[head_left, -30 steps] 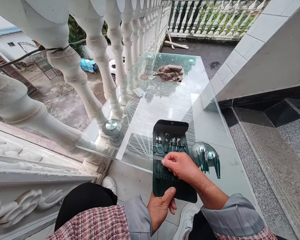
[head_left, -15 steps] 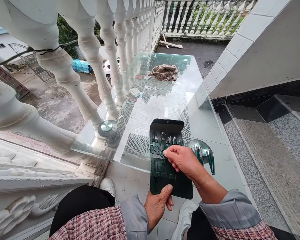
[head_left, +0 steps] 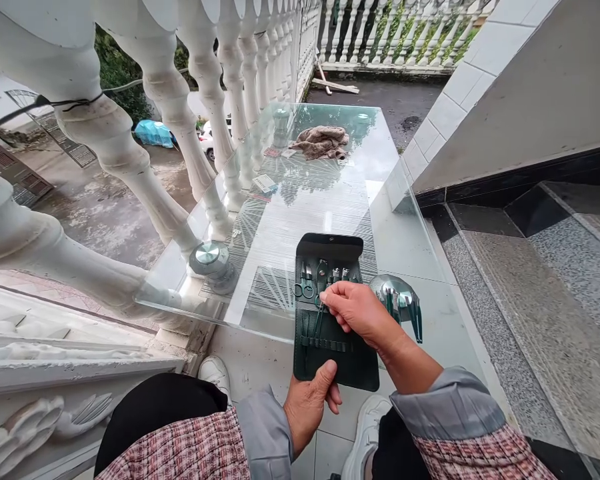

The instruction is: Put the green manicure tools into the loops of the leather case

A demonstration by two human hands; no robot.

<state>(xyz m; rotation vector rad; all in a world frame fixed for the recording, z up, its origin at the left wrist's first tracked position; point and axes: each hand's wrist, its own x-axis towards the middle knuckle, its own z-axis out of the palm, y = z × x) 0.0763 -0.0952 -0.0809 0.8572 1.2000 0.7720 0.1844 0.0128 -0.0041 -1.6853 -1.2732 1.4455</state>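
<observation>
My left hand [head_left: 311,407] grips the lower edge of an open dark-green manicure case [head_left: 363,370], thumb on top and fingers underneath. Above it, my right hand [head_left: 353,307] pinches a pair of slim green scissors [head_left: 319,323] by the ring handles. Their narrow end points down at the row of small elastic loops [head_left: 325,344] in the case; whether the tip is inside a loop I cannot tell. Another pair of scissors [head_left: 304,288] and several nail clippers [head_left: 322,270] sit in the upper part, some partly hidden by my right hand.
Under the case spreads a glass table [head_left: 300,213]. More green-handled tools [head_left: 417,323] lie at its near right, by a round metal support. A brown cloth [head_left: 323,141] and a small card [head_left: 265,184] rest farther back. White balusters [head_left: 165,100] line the left; stone steps [head_left: 520,267] rise right.
The whole view has shifted slightly, so case and hands appear a little left and higher. My right hand keeps its pinch on the scissors over the loops; my left hand still holds the case.
</observation>
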